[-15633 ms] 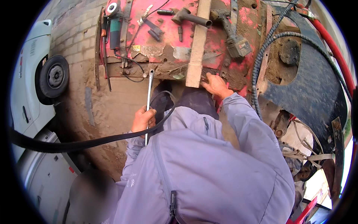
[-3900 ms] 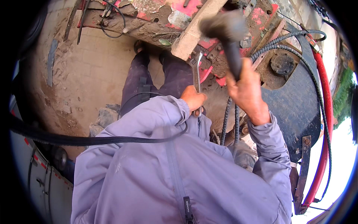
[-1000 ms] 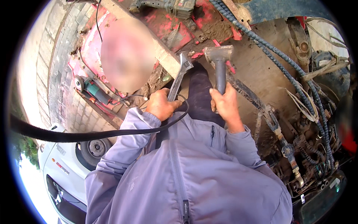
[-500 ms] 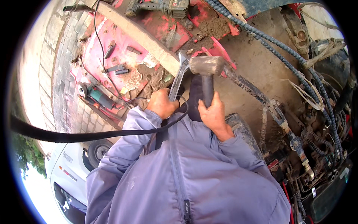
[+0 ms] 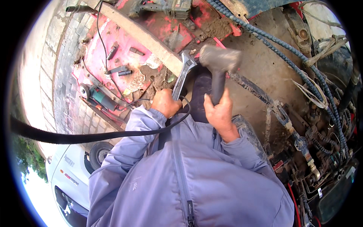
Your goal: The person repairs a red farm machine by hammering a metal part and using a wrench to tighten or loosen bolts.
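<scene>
My left hand (image 5: pixel 165 103) is closed round the handle of a steel adjustable wrench (image 5: pixel 182 80), whose jaw end points away from me beside the edge of a pale beam (image 5: pixel 151 41). In my right hand (image 5: pixel 221 113) is a mallet (image 5: pixel 217 85), gripped by its dark handle. The mallet's thick, worn head is slightly blurred and stands to the right of the wrench jaw, apart from it. What the wrench jaw grips, if anything, I cannot make out. A black cable or strap (image 5: pixel 143 133) crosses in front of my left forearm.
Left of the beam, an angle grinder (image 5: pixel 101 99) lies by a red, muddy metal panel (image 5: pixel 100 51) with small dark tools on it. A cordless power tool (image 5: pixel 162 7) lies at the top. Blue-wrapped hoses (image 5: pixel 280 44) and greasy machine parts (image 5: pixel 298 145) occupy the right.
The mallet head has swung right, away from the wrench jaw, and tilted. My right hand has shifted slightly with it. My left hand and the wrench are almost unmoved.
</scene>
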Motion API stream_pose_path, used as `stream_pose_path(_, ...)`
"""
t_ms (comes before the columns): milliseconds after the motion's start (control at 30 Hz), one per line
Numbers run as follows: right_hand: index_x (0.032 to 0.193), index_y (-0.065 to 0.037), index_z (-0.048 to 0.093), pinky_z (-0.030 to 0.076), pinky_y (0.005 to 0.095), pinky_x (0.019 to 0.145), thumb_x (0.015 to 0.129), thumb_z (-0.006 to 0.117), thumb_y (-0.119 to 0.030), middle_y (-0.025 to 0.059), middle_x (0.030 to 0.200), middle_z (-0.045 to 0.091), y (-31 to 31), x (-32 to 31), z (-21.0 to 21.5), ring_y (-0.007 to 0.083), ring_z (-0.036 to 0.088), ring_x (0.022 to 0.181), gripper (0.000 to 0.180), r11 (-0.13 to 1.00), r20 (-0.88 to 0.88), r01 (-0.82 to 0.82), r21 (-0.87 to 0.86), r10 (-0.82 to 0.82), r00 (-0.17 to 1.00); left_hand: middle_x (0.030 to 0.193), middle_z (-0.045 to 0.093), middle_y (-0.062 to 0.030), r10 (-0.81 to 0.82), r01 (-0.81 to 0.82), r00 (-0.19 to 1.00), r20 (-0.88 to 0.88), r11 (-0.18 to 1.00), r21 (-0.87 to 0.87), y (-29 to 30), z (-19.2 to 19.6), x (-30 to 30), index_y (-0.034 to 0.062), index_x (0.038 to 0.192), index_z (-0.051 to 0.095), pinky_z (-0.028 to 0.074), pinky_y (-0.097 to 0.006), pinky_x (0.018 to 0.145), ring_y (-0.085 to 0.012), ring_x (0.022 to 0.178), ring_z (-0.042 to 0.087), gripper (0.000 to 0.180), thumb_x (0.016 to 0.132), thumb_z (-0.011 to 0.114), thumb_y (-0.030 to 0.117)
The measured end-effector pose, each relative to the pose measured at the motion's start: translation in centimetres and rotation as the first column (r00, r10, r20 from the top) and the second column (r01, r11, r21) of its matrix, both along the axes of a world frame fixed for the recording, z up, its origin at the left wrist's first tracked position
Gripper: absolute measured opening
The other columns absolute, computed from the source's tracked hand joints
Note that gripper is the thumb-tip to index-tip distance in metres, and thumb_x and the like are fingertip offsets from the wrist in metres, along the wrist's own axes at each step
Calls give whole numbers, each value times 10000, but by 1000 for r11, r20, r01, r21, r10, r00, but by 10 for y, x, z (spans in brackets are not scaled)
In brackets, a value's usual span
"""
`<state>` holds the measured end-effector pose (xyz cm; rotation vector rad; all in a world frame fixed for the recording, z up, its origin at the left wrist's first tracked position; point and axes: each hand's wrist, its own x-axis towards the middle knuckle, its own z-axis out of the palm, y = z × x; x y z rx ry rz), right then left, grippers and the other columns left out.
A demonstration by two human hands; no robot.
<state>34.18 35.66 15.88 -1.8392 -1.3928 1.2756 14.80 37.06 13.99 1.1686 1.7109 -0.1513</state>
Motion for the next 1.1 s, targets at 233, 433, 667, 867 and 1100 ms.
stream_pose_path(233, 1044, 49, 487, 492, 430, 624, 761, 644, -108, 279, 732, 601, 2, 10, -4, 433, 622, 714, 360, 925, 165, -203, -321, 266, 950, 787, 619, -315, -51, 48, 997, -52, 998, -47, -11, -7, -2, -90, 797, 653, 508, -441, 779, -414, 804, 638, 370, 633, 663, 243)
stream_pose_path(433, 1007, 70, 493, 487, 361, 587, 769, 655, -74, 219, 706, 602, -12, -1, -2, 322, 634, 637, 322, 998, 2, 39, -49, -39, 999, 768, 617, -313, -20, 19, 1000, -20, 998, -64, -5, -8, -3, -94, 763, 651, 509, -440, 756, -424, 772, 634, 383, 616, 669, 260)
stream_pose_path(667, 909, 45, 446, 449, 547, 638, 748, 586, -89, 319, 684, 570, -10, -6, -14, 488, 573, 683, 252, 870, 79, -395, -295, 435, 897, 671, 614, -251, 67, -8, 976, -207, 962, 272, -104, -84, -76, -32, 695, 655, 518, -430, 674, -396, 730, 641, 317, 671, 652, 284)
stream_pose_path(867, 901, 43, 484, 463, 467, 575, 732, 650, -107, 253, 633, 570, -31, -3, -12, 445, 589, 653, 281, 956, 84, -165, -242, 190, 978, 654, 612, -220, 309, -225, 941, -138, 875, 428, -99, -64, -51, 25, 853, 653, 504, -439, 632, -367, 660, 635, 211, 782, 603, 217)
stream_pose_path(1100, 820, 13, 480, 406, 306, 365, 771, 611, -60, 64, 519, 526, -27, 28, -31, 135, 515, 397, 157, 909, -72, 115, -401, -156, 985, 1078, 558, -136, 46, 167, 945, -323, 784, 598, -14, -75, -7, 57, 1004, 590, 425, -421, 816, -315, 975, 519, 420, 649, 735, 230)
